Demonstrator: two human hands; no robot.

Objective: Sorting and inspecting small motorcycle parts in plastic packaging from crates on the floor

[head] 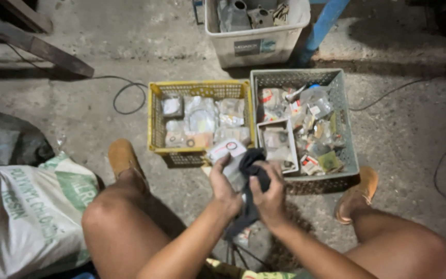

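Small flat packet in clear plastic with a white card and red ring mark [228, 151], held above the gap between the yellow slatted plastic crate [157, 121] and the grey slatted plastic crate [348, 139]. The packet is gripped by the left hand [224, 187]; a dark soft cloth [253, 164] is clutched against it by the right hand [270, 199]. The packet is judged light, thin, flexible and slippery, and best pinched at its edges.
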